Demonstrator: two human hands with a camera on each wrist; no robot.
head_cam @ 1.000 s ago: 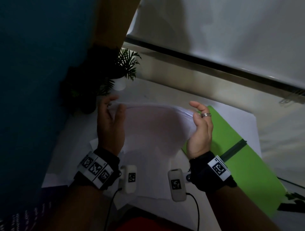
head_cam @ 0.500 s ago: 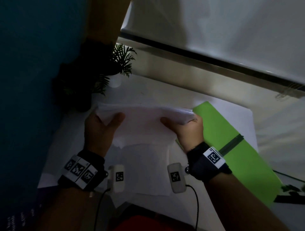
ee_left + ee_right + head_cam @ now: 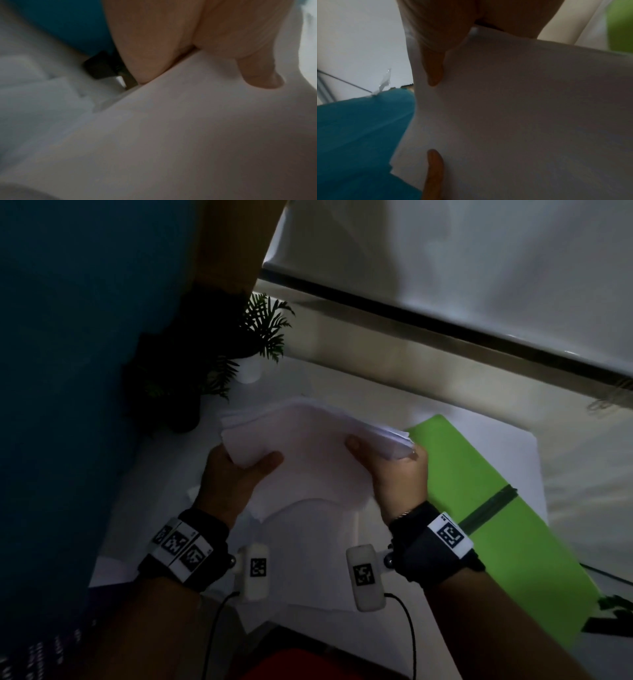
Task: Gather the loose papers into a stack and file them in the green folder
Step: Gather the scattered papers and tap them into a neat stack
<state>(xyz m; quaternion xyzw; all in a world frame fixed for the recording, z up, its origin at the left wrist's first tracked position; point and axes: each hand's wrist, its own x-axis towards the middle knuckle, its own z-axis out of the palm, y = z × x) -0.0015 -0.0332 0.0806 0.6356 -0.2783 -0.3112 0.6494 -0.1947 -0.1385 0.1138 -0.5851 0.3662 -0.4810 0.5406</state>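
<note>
A stack of white papers (image 3: 308, 436) is held up over the table between both hands. My left hand (image 3: 239, 470) grips its left edge, thumb on top of the sheets (image 3: 188, 121). My right hand (image 3: 394, 470) grips the right edge, thumb on the paper (image 3: 522, 108), fingers hidden underneath. The stack's far right corner fans out slightly. The green folder (image 3: 496, 525) lies shut on the table to the right, a dark elastic band (image 3: 486, 511) across it. More white sheets (image 3: 308, 559) lie flat on the table under the hands.
A small potted plant (image 3: 257, 347) in a white pot stands at the table's far left. A teal wall (image 3: 68, 371) rises on the left. A white panel with a dark rail (image 3: 445, 326) runs behind the table. Something red (image 3: 301, 666) shows below the near edge.
Both hands went from flat against the stack's sides to gripping it with thumbs on top. The stack has tipped from upright toward flat and lifted slightly.
</note>
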